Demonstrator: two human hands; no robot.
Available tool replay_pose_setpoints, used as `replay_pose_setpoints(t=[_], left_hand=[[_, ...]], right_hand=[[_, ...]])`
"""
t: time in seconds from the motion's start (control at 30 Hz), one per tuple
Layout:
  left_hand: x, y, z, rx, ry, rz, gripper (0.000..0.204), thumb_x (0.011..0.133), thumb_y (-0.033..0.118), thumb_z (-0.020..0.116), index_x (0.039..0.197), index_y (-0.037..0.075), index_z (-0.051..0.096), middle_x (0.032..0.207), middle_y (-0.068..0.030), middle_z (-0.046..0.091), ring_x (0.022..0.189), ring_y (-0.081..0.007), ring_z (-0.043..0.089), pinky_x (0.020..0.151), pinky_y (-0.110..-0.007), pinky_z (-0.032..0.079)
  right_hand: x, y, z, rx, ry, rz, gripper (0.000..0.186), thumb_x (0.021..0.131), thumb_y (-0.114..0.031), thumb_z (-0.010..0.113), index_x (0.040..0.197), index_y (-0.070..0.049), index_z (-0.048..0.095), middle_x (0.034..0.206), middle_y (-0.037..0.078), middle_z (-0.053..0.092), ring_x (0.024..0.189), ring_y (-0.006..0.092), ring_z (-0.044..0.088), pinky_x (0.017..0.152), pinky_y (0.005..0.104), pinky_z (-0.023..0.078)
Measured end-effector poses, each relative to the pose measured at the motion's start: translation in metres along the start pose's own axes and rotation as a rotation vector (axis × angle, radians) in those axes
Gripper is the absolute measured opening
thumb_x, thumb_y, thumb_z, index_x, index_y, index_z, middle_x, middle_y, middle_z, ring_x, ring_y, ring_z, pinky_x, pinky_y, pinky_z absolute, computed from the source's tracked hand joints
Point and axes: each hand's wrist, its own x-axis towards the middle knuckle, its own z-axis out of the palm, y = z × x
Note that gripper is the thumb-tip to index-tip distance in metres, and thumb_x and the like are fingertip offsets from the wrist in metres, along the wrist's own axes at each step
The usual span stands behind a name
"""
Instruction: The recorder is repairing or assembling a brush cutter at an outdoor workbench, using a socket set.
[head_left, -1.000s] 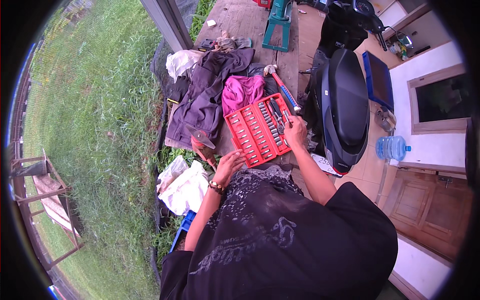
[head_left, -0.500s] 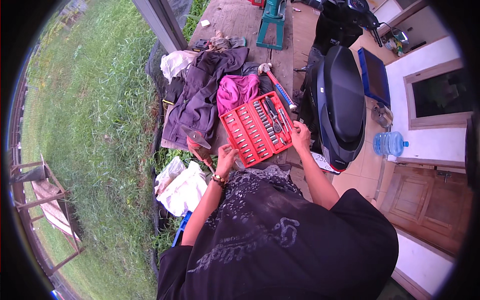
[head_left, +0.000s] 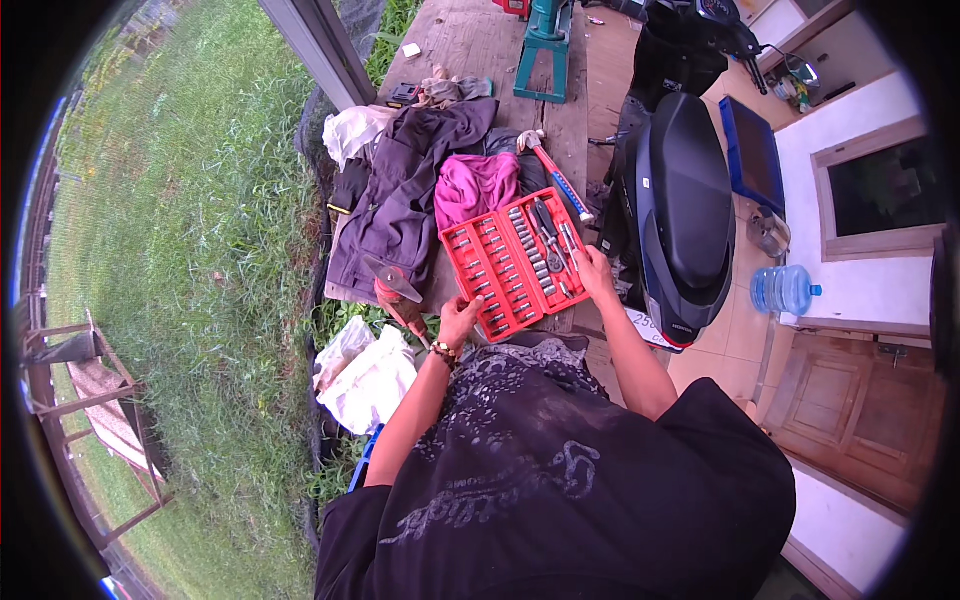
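Observation:
An open red socket set case lies at the near end of the wooden table. Rows of small bits and sockets fill its left half. The other half holds larger sockets, a ratchet and a dark-handled driver. My left hand has its fingers curled at the near left edge of the case. With my right hand I grip the right edge, fingers over the rim. Just beyond the case lies a hammer with a red and blue handle. Beside my left hand, an angle grinder rests near the table edge.
Dark clothing and a pink cloth cover the table beyond the case. A green metal stand stands farther back. The scooter is close on the right; white bags lie at lower left.
The case has shifted slightly toward me, my right hand still on its edge. My left hand has moved a little right, its fingers now more curled against the case.

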Motion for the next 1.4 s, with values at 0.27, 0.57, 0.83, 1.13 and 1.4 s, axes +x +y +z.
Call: replay_pose_setpoints(t=[0.27, 0.57, 0.83, 1.13, 1.4], left_hand=[[-0.026, 0.057, 0.022, 0.412, 0.11, 0.309, 0.033, 0.082, 0.025, 0.072, 0.098, -0.003, 0.06, 0.078, -0.0107, 0.068, 0.07, -0.0169, 0.066, 0.065, -0.032, 0.054], [-0.018, 0.125, 0.106, 0.911, -0.034, 0.411, 0.042, 0.068, 0.03, 0.074, 0.087, -0.001, 0.053, 0.074, -0.0228, 0.064, 0.073, -0.0403, 0.066, 0.068, -0.046, 0.051], [0.02, 0.073, 0.159, 0.913, -0.011, 0.616, 0.043, 0.068, 0.029, 0.075, 0.086, -0.001, 0.051, 0.075, -0.0255, 0.063, 0.073, -0.0419, 0.065, 0.065, -0.049, 0.051], [0.031, 0.055, 0.183, 0.988, -0.041, 0.5, 0.035, 0.082, 0.024, 0.067, 0.101, 0.0, 0.05, 0.091, -0.0292, 0.065, 0.084, -0.0476, 0.065, 0.072, -0.055, 0.052], [0.051, 0.036, 0.175, 1.075, -0.099, 0.518, 0.035, 0.081, 0.021, 0.065, 0.101, -0.003, 0.049, 0.088, -0.0279, 0.066, 0.082, -0.0459, 0.065, 0.072, -0.053, 0.053]], right_hand=[[-0.018, -0.015, -0.001, -0.002, 0.002, -0.063, 0.038, 0.091, -0.036, 0.056, 0.098, 0.0, 0.066, 0.087, 0.021, 0.067, 0.085, 0.0357, 0.065, 0.075, 0.0426, 0.048], [-0.041, -0.027, -0.003, -0.017, -0.117, -0.021, 0.045, 0.094, -0.041, 0.051, 0.097, 0.001, 0.068, 0.091, 0.024, 0.069, 0.093, 0.0409, 0.066, 0.081, 0.0451, 0.049], [-0.039, -0.01, -0.002, 0.386, -0.13, 0.229, 0.057, 0.097, -0.052, 0.042, 0.113, -0.003, 0.066, 0.108, 0.024, 0.066, 0.103, 0.036, 0.064, 0.091, 0.0402, 0.047], [-0.034, -0.03, -0.016, 0.045, -0.017, 0.073, 0.049, 0.091, -0.045, 0.055, 0.112, -0.002, 0.065, 0.102, 0.022, 0.068, 0.1, 0.0386, 0.064, 0.086, 0.0442, 0.049], [-0.038, -0.049, -0.021, -0.272, 0.09, 0.072, 0.048, 0.08, -0.045, 0.07, 0.106, -0.004, 0.068, 0.099, 0.02, 0.07, 0.098, 0.0362, 0.066, 0.087, 0.0442, 0.051]])
